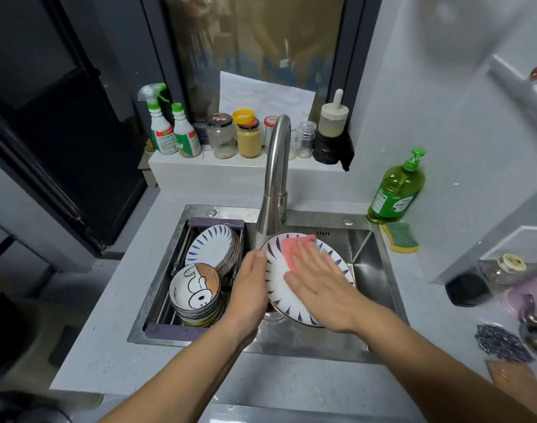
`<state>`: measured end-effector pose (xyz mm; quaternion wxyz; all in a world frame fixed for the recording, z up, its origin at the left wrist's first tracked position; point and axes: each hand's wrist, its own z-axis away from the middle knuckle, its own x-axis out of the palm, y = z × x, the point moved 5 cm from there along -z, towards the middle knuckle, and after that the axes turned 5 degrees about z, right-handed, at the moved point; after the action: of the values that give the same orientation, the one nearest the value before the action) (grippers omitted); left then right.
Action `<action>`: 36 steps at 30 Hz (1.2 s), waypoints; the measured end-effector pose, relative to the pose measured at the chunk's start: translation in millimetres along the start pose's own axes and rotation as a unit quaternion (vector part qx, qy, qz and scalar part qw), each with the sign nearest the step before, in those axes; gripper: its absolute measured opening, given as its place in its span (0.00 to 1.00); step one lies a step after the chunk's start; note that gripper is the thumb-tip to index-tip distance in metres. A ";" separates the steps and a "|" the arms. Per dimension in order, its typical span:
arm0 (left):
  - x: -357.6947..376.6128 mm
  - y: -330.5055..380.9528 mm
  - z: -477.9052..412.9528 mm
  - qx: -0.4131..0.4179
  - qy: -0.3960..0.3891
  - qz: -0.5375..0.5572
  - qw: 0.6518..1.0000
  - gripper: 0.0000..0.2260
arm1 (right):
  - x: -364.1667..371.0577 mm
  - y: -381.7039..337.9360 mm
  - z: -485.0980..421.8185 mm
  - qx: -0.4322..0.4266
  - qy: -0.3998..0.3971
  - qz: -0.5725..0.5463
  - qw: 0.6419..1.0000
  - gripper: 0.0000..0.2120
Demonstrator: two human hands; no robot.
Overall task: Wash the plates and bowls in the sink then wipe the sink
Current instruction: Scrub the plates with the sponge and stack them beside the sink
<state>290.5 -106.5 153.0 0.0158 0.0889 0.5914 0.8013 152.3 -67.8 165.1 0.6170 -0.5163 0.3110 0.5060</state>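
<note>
Two bare forearms reach in from the bottom edge over the pale countertop [114, 355], cut off at the elbows. Our left hand [251, 285] clasps the left rim of the plate [275, 274], fingers pressed together and bent against the edge; its thumb we cannot make out. Our right hand [319, 285] lies flat on the plate's face, fingers straight and slightly spread, pressing down the pink cloth [293, 250]. Only the cloth's far part shows beyond the fingertips, and the palm and wrist hide the plate's near right rim.

We hold the plate over the middle of the steel sink [369, 270], tilted, its white face with blue dashes turned up toward us. Its oval runs from the faucet head back toward our right wrist. What lies in the basin under it is hidden.

Left of the plate, inside the sink, a drain rack [215, 222] carries a stack of bowls [195, 288] with a cartoon print nearer us and a leaning stack of plates [212, 248] behind.

Beyond, the faucet [276, 172] arches down to just beside the plate's far rim; running water we cannot tell. Right of the sink sit a yellow-green sponge [403, 238] and a green dish soap bottle [398, 190]. Farthest, spray bottles [172, 132] and jars [249, 137] line the window ledge.
</note>
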 end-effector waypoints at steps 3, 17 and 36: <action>2.3 10.2 -3.5 0.018 -0.024 -0.009 1.000 0.17 | -4.7 -29.3 3.4 -0.088 0.018 -0.087 0.992 0.31; 3.3 35.3 13.4 0.094 -0.060 -0.042 0.993 0.16 | -23.9 -24.7 16.6 -0.135 0.060 0.057 0.987 0.32; 1.7 20.0 5.1 0.055 0.001 -0.047 0.997 0.16 | -11.2 -40.1 11.2 -0.020 0.008 -0.340 0.940 0.47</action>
<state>291.2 -107.5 173.7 0.0479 0.0606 0.6381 0.7661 185.3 -58.7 191.3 0.7396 -0.6074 0.1112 0.2678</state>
